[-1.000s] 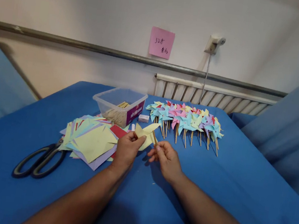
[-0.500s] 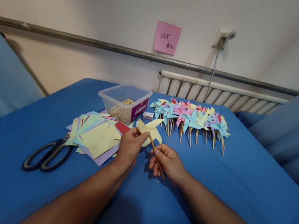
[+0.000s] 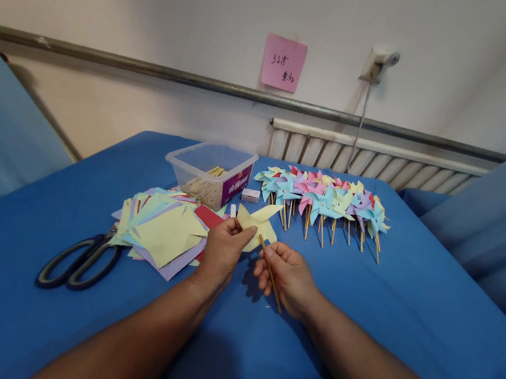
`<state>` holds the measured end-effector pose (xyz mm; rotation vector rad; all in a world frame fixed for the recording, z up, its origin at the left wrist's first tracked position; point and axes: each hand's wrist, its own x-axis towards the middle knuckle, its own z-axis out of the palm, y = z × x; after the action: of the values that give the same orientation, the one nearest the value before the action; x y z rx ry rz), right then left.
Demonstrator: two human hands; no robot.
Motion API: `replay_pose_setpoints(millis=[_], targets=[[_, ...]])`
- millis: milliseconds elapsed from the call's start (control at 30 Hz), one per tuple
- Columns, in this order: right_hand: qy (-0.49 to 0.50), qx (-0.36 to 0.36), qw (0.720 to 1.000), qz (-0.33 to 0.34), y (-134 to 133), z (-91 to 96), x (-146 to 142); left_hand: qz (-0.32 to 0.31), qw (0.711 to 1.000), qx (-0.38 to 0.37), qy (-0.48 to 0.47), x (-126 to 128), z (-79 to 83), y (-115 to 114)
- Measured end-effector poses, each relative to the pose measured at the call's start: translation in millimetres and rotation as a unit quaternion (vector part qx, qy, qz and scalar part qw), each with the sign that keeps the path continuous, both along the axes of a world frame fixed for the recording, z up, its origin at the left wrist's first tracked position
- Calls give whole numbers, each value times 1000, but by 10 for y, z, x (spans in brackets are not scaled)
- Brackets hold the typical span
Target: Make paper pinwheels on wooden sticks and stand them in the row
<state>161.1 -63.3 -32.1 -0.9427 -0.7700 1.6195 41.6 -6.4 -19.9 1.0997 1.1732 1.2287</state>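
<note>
My left hand (image 3: 222, 252) pinches the centre of a yellow paper pinwheel (image 3: 257, 223) held just above the blue table (image 3: 405, 309). My right hand (image 3: 286, 274) grips a thin wooden stick (image 3: 270, 272) whose upper end meets the back of the pinwheel. Both hands hover near the table's middle. Left of them lies a fanned pile of coloured paper squares (image 3: 161, 232). Behind them stands a row of finished pinwheels on sticks (image 3: 323, 202).
Black-handled scissors (image 3: 78, 260) lie at the left of the paper pile. A clear plastic box of sticks (image 3: 211, 174) and a small white box (image 3: 250, 195) sit farther back. A pink note (image 3: 283, 63) hangs on the wall above a radiator (image 3: 369, 158).
The view shifted, so the table items sit a little to the right. The stick now shows lower through my right hand, and the pinwheel is tipped slightly differently.
</note>
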Motion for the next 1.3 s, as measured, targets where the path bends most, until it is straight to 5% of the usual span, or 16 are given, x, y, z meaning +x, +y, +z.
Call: replay_pose_setpoints(millis=[700,833,967,1167,1300], targets=[[-9,5,1000,-11,-19,50,-8,0,1000,-1,1,30,56,-44],[-101,50,992,-63,-86,123,4,-1,1000,3,15,19,22,-33],[-264,135,943,-149,-166,189,43,-12,1000,4,6,19,-13,-19],[-264,123,944,-154,-89,85,75,-16,1000,-6,-7,46,13,-46],[-347,146,913,-157,-2,-20,106,-23,1000,-18,-9,59,3,-72]])
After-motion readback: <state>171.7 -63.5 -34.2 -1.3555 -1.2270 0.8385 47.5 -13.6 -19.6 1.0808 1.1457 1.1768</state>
